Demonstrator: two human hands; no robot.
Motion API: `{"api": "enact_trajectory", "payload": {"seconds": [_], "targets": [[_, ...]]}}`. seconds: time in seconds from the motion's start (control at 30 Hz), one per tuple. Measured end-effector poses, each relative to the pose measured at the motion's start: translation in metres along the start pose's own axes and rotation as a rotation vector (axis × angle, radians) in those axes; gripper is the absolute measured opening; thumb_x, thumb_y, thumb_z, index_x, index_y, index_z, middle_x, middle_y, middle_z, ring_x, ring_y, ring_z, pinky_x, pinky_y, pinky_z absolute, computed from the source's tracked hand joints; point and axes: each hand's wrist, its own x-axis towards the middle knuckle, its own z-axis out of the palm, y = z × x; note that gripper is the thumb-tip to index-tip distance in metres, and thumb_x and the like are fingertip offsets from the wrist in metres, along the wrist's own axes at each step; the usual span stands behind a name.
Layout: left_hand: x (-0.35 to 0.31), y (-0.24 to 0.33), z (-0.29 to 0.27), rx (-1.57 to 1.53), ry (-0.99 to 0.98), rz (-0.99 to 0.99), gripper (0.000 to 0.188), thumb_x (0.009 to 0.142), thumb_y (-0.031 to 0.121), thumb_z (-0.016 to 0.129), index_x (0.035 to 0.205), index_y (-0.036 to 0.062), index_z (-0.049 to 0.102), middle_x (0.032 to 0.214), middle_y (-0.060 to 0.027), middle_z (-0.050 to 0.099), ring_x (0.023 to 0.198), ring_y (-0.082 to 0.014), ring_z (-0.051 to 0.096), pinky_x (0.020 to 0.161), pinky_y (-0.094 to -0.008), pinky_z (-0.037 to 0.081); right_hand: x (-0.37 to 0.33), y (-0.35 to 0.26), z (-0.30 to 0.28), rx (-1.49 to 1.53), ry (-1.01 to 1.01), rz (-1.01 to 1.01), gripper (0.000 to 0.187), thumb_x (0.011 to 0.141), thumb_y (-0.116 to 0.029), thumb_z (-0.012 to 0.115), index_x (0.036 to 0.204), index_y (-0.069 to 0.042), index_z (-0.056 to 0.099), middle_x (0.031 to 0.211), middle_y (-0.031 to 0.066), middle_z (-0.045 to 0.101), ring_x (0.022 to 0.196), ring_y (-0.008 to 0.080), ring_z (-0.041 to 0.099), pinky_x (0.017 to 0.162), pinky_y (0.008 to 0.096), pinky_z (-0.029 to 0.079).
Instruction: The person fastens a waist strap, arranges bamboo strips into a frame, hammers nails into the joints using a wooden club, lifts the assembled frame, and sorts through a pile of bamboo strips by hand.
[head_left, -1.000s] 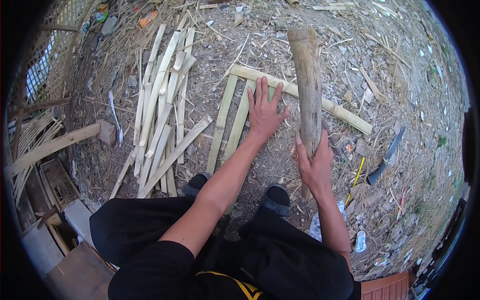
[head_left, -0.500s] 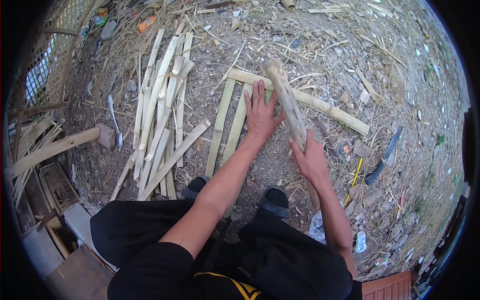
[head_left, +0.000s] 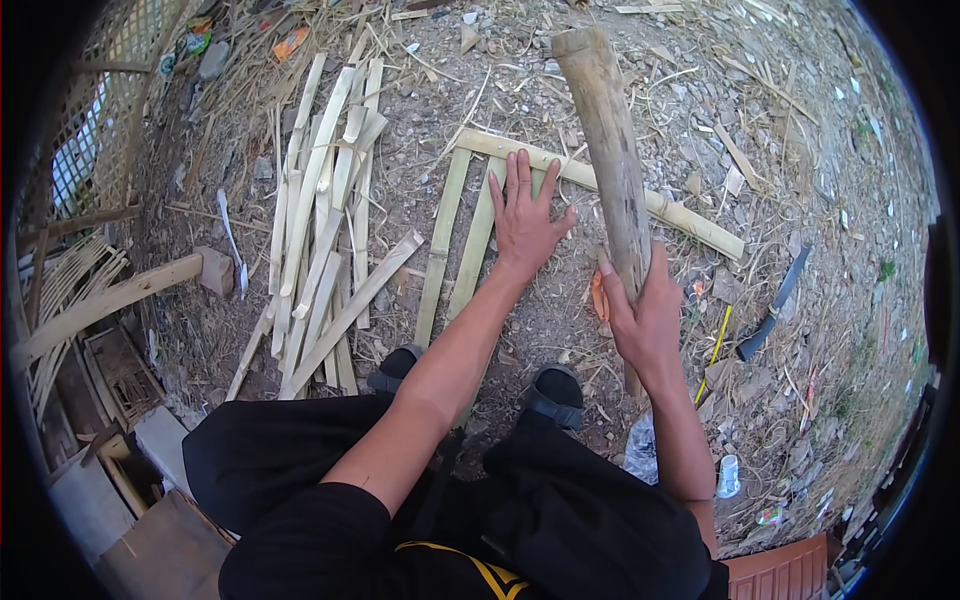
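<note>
My right hand (head_left: 648, 318) is wrapped round the lower part of a thick wooden club (head_left: 608, 130), which is raised above the ground. My left hand (head_left: 528, 222) lies with spread fingers, the tips on a long crosswise bamboo strip (head_left: 690, 222) and the upper ends of the slats meeting it. Two upright bamboo slats (head_left: 440, 240) run from under that strip toward my feet, side by side with a gap between them. Part of another slat shows between my left fingers. The club hides a middle part of the crosswise strip.
A heap of split bamboo strips (head_left: 320, 220) lies to the left. On the right are a dark curved blade (head_left: 778, 305) and a yellow strip (head_left: 715, 350). A wooden beam (head_left: 110, 305) juts in from the far left, touching a brick (head_left: 215, 272). Shavings and stones cover the ground.
My right hand has lifted the club up and slightly to the right, away from the crosswise strip. My left hand stays by the strip's left end, its thumb spread a little wider.
</note>
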Motion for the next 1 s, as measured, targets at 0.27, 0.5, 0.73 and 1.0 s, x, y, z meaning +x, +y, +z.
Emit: {"api": "enact_trajectory", "payload": {"seconds": [0.27, 0.5, 0.73, 1.0], "targets": [[-0.004, 0.004, -0.001, 0.094, -0.196, -0.029, 0.075, 0.085, 0.044, 0.067, 0.152, 0.0181, 0.044, 0.161, -0.0278, 0.023, 0.153, -0.0402, 0.015, 0.120, -0.0640, 0.007, 0.008, 0.020, 0.008, -0.110, -0.127, 0.141, 0.039, 0.096, -0.028, 0.064, 0.111, 0.004, 0.047, 0.079, 0.0305, 0.067, 0.075, 0.0507, 0.066, 0.064, 0.0541, 0.051], [0.003, 0.014, 0.001, -0.010, -0.056, -0.011, 0.074, 0.085, 0.046, 0.066, 0.152, 0.0194, 0.045, 0.161, -0.0274, 0.024, 0.152, -0.0402, 0.017, 0.120, -0.0642, 0.007, -0.003, 0.029, 0.014, -0.082, -0.003, 0.062, 0.040, 0.094, -0.029, 0.066, 0.110, 0.003, 0.048, 0.082, 0.0315, 0.067, 0.074, 0.0509, 0.066, 0.064, 0.0540, 0.051], [0.001, -0.001, 0.003, 0.033, -0.001, -0.025, 0.074, 0.085, 0.045, 0.067, 0.152, 0.0211, 0.045, 0.162, -0.0266, 0.023, 0.153, -0.0393, 0.017, 0.120, -0.0641, 0.007, 0.001, -0.015, -0.007, 0.090, 0.008, 0.057, 0.037, 0.095, -0.027, 0.065, 0.107, 0.003, 0.047, 0.081, 0.0313, 0.067, 0.073, 0.0506, 0.066, 0.062, 0.0533, 0.050], [0.003, 0.001, 0.003, 0.077, -0.069, -0.013, 0.075, 0.085, 0.047, 0.065, 0.151, 0.0176, 0.046, 0.161, -0.0269, 0.025, 0.153, -0.0397, 0.017, 0.120, -0.0644, 0.006, 0.008, -0.007, 0.000, -0.179, -0.176, 0.138, 0.040, 0.096, -0.030, 0.063, 0.109, 0.003, 0.046, 0.082, 0.0370, 0.064, 0.076, 0.0532, 0.066, 0.065, 0.0569, 0.051]]}}
